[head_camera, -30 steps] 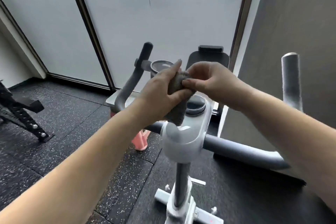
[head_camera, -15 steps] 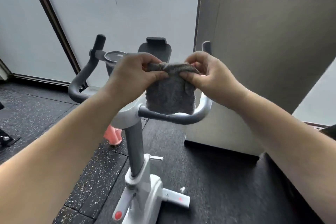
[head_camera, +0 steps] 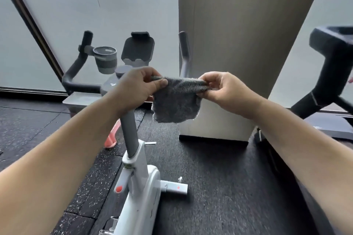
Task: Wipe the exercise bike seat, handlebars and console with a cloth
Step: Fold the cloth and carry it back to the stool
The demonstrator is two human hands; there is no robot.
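Head view: two bare forearms reach forward from the bottom corners, hands meeting at mid-frame above a white exercise bike [head_camera: 139,187]
Left hand [head_camera: 137,87]: raised at chest height, back of the hand to the camera, thumb on top; its fingers [head_camera: 162,82] pinch the left end of the cloth's upper edge
Right hand [head_camera: 227,89]: level with the left and well apart from it, wrist bent inward; its fingers [head_camera: 205,82] are closed on the right end of the same edge
Cloth [head_camera: 176,101]: small, grey and fluffy, stretched taut between both hands along its rolled top edge, the rest hanging free in the air, touching no part of the bike
Handlebars [head_camera: 76,70]: dark grey, the left bar curving up behind the left hand, the right bar rising just in front of a beige pillar [head_camera: 238,53]
Console [head_camera: 137,48]: dark holder plate upright beyond the hands, between the two bars
Cup holder [head_camera: 105,59]: grey, clamped to the left bar, beside the console
Stem [head_camera: 129,131]: grey post running down from under the left wrist into the white frame
Seat: outside the frame
Floor [head_camera: 219,187]: black speckled rubber mats
Right edge: part of another dark machine [head_camera: 330,66], blurred
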